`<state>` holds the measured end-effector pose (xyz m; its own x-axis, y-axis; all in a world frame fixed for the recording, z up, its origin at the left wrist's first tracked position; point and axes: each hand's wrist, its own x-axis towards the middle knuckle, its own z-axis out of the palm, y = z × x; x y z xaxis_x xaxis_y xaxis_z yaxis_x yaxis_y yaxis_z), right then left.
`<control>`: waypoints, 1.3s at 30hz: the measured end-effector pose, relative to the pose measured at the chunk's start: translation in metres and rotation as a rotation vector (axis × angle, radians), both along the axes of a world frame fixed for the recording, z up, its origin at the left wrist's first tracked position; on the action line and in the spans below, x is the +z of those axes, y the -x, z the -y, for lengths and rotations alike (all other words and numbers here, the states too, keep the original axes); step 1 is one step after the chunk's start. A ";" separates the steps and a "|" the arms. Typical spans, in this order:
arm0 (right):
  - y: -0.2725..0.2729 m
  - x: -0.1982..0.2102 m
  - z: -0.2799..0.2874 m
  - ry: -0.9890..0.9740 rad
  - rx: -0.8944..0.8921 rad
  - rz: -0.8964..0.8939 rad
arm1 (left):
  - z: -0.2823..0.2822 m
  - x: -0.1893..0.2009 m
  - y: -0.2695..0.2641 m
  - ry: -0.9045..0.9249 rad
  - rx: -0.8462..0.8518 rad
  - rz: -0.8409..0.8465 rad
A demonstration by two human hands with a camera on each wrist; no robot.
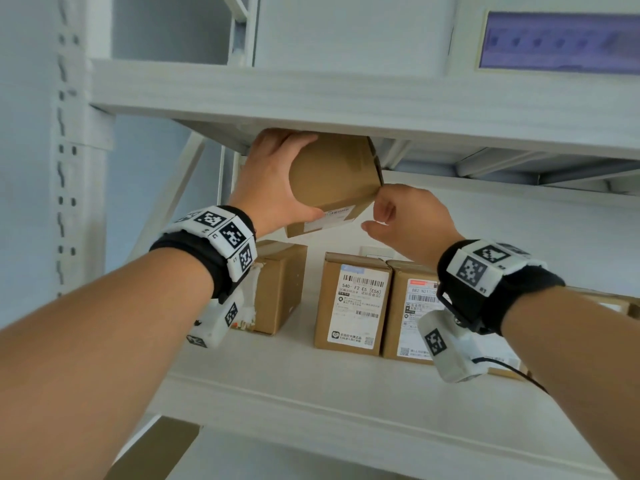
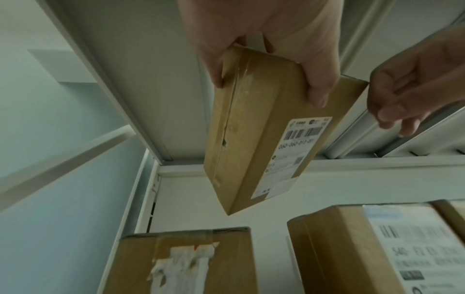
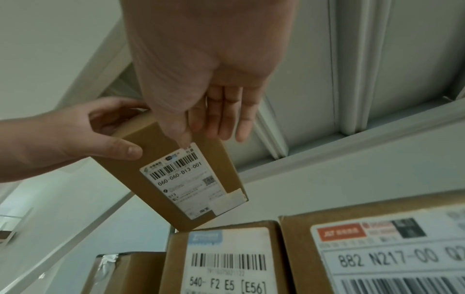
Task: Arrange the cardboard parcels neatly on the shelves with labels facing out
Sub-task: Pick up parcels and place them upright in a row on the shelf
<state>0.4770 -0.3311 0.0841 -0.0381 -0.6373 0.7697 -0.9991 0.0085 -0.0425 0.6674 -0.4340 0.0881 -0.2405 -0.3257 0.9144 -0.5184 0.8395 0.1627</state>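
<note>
Left hand (image 1: 266,181) fingers wrapped round a small labelled parcel (image 1: 332,174) held above three shelved boxes (image 1: 353,303); right hand (image 1: 412,216) loosely curled, fingertips at its right corner.
</note>
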 end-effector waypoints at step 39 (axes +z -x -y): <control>-0.059 0.022 -0.099 0.070 0.291 -0.279 | -0.151 0.005 -0.051 0.076 0.120 0.210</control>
